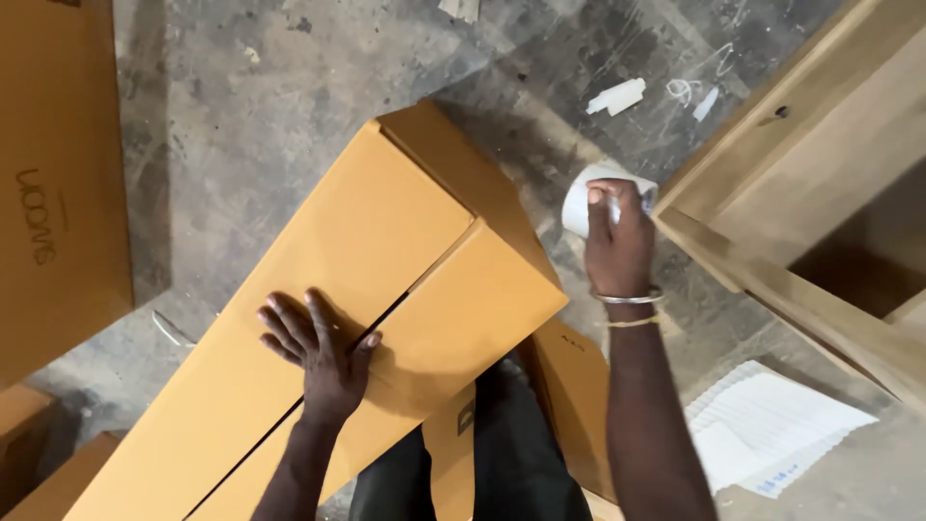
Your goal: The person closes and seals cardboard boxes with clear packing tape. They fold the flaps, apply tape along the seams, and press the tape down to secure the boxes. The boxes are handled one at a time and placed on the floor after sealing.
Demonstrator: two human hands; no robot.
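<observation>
A long tan cardboard box [386,289] lies slantwise across the middle of the frame, running from the lower left up toward the centre top, its two top flaps meeting in a dark seam along its length. The left hand [323,352] lies flat and open on it, fingers spread, the palm pressing across the seam in the lower middle of the frame. To the right of the box's upper end, the right hand [617,241] is closed around a white roll of tape [584,198], held just off the box's corner; two thin bangles [632,307] circle its wrist. Below the box, the person's dark trousers [511,453] show at the bottom centre, with another tan carton [574,405] just beside them. A light wooden cabinet [820,193] fills the upper right. White sheets of paper [772,425] lie on the grey concrete floor [231,125] at the lower right, and small white scraps [617,96] near the top. A further cardboard box [53,174] stands at the left edge.
</observation>
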